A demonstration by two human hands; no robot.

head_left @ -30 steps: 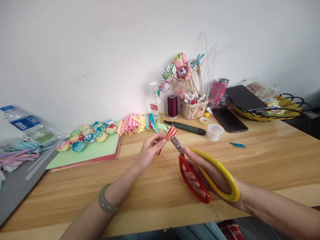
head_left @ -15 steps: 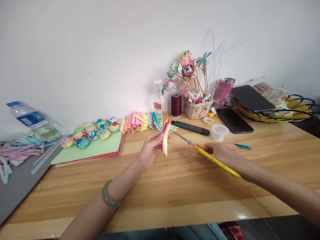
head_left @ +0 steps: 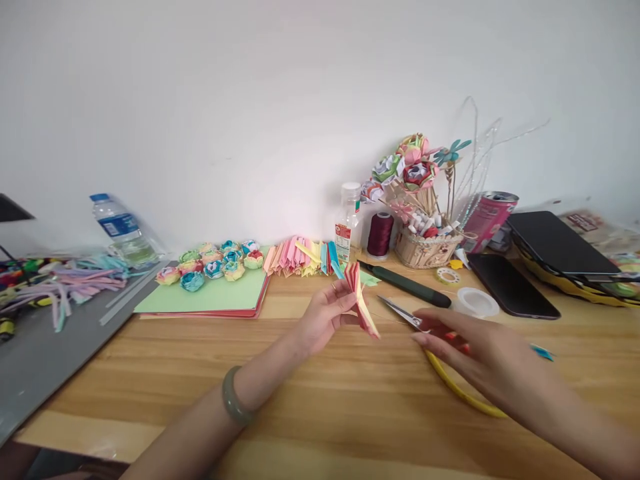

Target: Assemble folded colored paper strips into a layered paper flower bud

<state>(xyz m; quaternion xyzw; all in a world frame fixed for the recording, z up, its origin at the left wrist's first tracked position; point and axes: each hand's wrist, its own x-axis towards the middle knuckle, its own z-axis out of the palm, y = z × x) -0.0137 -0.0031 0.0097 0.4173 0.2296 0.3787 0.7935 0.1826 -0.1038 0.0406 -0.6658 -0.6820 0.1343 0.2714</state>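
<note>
fingers clamped on the folded paper bundle [head_left: 361,307], that's the left hand [head_left: 323,320]; across at the right hand [head_left: 490,350], thumb and fingers straddle the scissors [head_left: 411,319], and whether they grip or hang loose, can't tell!

biggest first on handling: the scissors look the heavier, rigid metal, loops likely smooth and a touch slippery. loops are the place to take hold, well back from blades angled towards the left hand. now the bundle, held up over the table [head_left: 350,400], near the scissors' tips but apart. looks feather-light, springy along the pleats, easily crushed, dry enough to grip. pinch it at the narrow middle, just where those fingers are, and the fanned ends should stay uncrumpled.

and the count, large to small: one table; one stack of coloured sheets [head_left: 225,301], too tight to number; one flower basket [head_left: 425,253], four big paper blooms [head_left: 420,175] clear on their stems; one dark tablet [head_left: 563,241]; one row of folded papers [head_left: 300,257], packed beyond counting; two bottles [head_left: 119,225]; one phone [head_left: 515,285]; one pink can [head_left: 490,217]; one dark green tool [head_left: 413,285]; one thread spool [head_left: 381,235]; one clear reel [head_left: 477,302]; roughly a dozen rosettes [head_left: 214,269], overlapping on the green sheet; one tape ring [head_left: 442,280]; and one little blue paper piece [head_left: 542,352], half hidden past the right hand!
</note>
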